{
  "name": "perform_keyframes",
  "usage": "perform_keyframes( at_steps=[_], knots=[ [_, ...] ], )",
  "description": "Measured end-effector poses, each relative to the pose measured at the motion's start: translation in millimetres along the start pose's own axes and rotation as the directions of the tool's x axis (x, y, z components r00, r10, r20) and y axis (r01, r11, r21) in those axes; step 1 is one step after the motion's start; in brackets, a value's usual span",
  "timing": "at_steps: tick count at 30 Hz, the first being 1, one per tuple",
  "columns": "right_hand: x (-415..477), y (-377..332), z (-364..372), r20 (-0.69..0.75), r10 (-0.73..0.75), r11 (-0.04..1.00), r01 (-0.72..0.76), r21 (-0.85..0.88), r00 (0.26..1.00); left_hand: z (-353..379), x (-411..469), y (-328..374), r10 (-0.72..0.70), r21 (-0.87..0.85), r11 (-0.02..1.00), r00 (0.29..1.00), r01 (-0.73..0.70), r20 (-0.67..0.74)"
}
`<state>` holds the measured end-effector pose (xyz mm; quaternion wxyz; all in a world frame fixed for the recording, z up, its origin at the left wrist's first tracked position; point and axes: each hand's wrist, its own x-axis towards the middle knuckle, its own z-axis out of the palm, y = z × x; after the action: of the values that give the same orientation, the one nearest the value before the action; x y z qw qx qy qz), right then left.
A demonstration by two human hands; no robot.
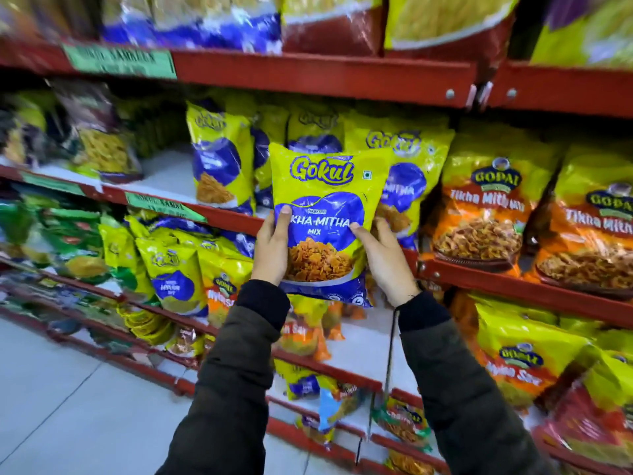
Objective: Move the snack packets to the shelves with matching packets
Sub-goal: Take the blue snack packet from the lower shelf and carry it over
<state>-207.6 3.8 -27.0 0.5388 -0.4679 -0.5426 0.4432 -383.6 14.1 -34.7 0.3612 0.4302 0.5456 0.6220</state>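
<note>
A yellow and blue Gokul Tikha-Mitha Mix packet (325, 200) is held upright in front of the shelves. My left hand (270, 248) grips its left edge, thumb on the front. My right hand (383, 258) grips its right edge. Right behind it, on the red middle shelf (236, 219), stand matching Gokul Tikha-Mitha packets (219, 159), and another matching packet (407, 173) shows to the right of the held one.
Orange Gopal Tikha Mitha packets (486, 214) fill the shelf to the right. Gokul packets of another kind (171, 272) sit one shelf lower at the left. A bare white shelf patch (164, 173) lies left of the matching packets. Grey floor (68, 406) is at the lower left.
</note>
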Motion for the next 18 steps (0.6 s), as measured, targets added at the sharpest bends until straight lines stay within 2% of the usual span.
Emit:
perform_keyframes(
  at_steps=[4, 7, 11, 13, 18],
  knots=[
    [51, -33, 38, -0.044, -0.149, 0.988, 0.147, -0.042, 0.988, -14, 62, 33, 0.081, -0.045, 0.996, 0.997, -0.081, -0.003],
    [86, -37, 61, -0.089, -0.191, 0.978, 0.182, -0.099, 0.978, -19, 100, 40, 0.114, -0.121, 0.986, 0.993, -0.111, 0.018],
    [115, -24, 86, -0.158, -0.26, 0.963, 0.243, -0.117, 0.953, -22, 148, 26, 0.144, -0.121, 0.984, 0.985, -0.133, 0.091],
    [125, -11, 92, -0.186, -0.258, 0.962, 0.233, -0.143, 0.948, -21, 164, 10, 0.099, -0.121, 0.989, 0.984, -0.082, 0.147],
    [138, 22, 101, -0.223, -0.12, 0.983, 0.084, -0.165, 0.968, -16, 190, -27, -0.006, -0.074, 0.997, 0.961, 0.027, 0.278]
  ],
)
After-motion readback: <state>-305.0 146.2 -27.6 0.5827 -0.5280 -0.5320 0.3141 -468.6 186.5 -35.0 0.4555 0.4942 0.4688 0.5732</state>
